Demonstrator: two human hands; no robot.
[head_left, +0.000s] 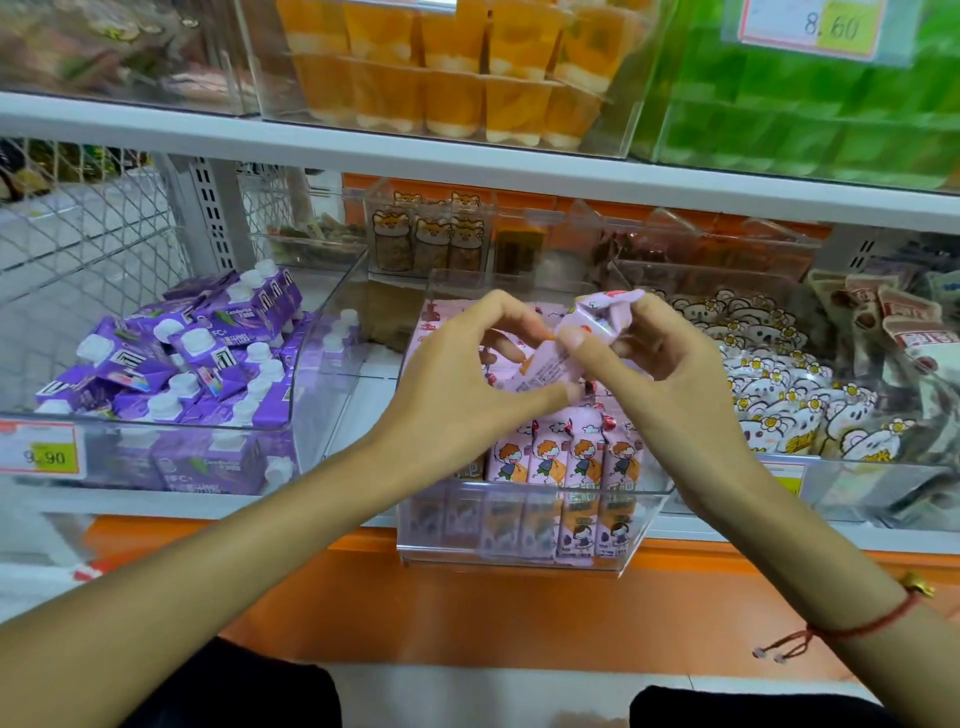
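Both hands meet at the centre of the frame, clamped on one pink packet (597, 317). The left hand (462, 384) has its thumb stretched under the packet's lower end and its forefinger curled over the top. The right hand (670, 374) pinches the upper, crumpled end, with the thumb lying across the front and the other fingers bent behind. The packet tilts, its lower end toward the left hand and its upper end toward the right.

It hangs just above a clear bin (519, 564) at centre frame, which sits on the lower shelf (363, 504) and juts out over the shelf's front edge. Inside the bin stand more pink packets (566, 457), upright in a row, each printed with a cartoon child with orange hair.

At the left of the frame another clear bin holds purple cartons (197, 358) with white caps, heaped loosely, and a price tag (41, 452) reading 9.90 sits on its front. At the right, white packets (779, 389) printed with flowers fill a third bin.

Across the upper part of the frame, on the shelf above, orange jelly cups (467, 78) are stacked in a clear box, with green packs (805, 114) to their right. A red cord bracelet (872, 623) circles the right wrist at lower right.
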